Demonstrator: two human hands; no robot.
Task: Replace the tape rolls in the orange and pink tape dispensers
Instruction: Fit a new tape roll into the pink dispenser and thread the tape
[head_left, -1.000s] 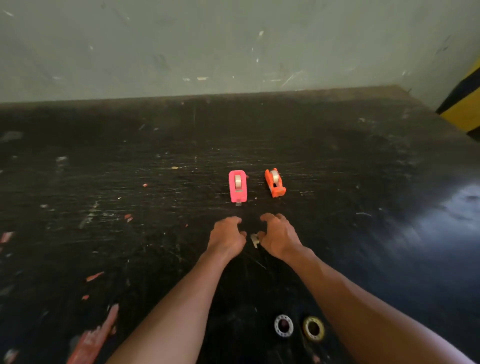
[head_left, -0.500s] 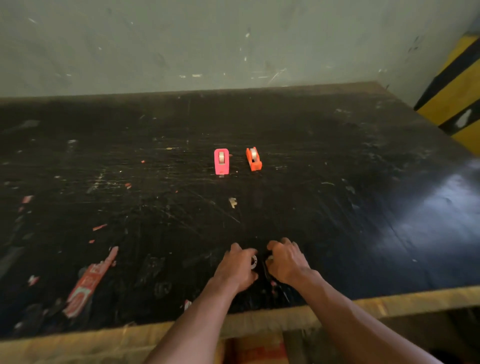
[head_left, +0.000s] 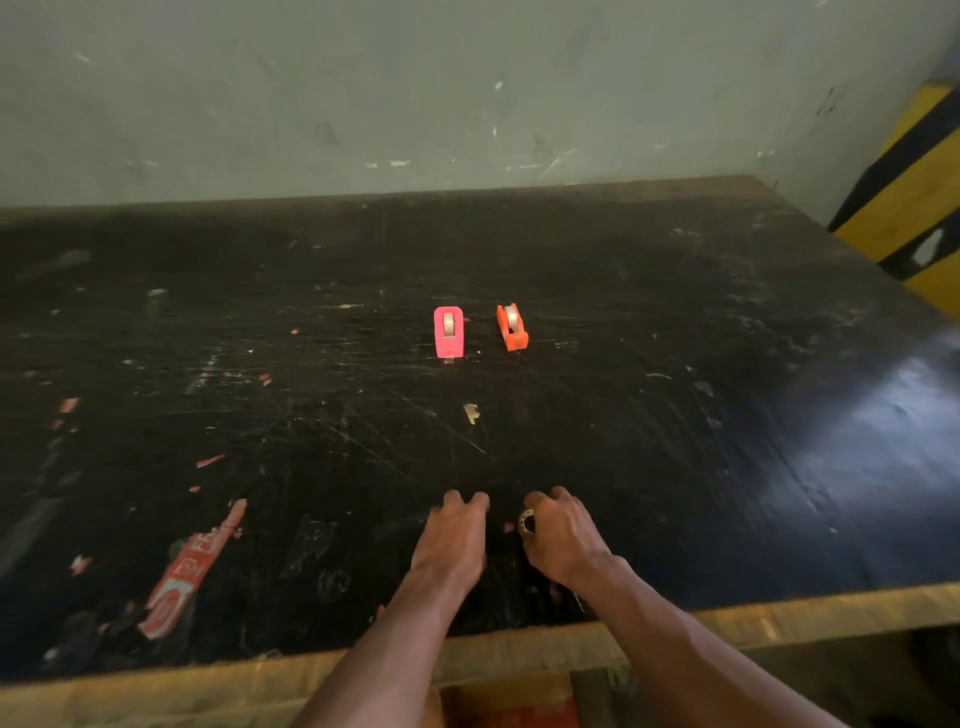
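Hands low at near table edge. My right hand curls round 1 small tape roll, apparently to carry it up. My left hand lies knuckles-up, curled; cannot tell if it holds anything. Well beyond my fingertips: pink dispenser and orange dispenser, side by side, each showing a pale roll, likely awaiting swap.

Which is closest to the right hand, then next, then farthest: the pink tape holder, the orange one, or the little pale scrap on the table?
1. Pale scrap, ahead and slightly left of the right hand.
2. Orange dispenser, farther back, nearly straight ahead.
3. Pink dispenser, beside the orange one, further left.
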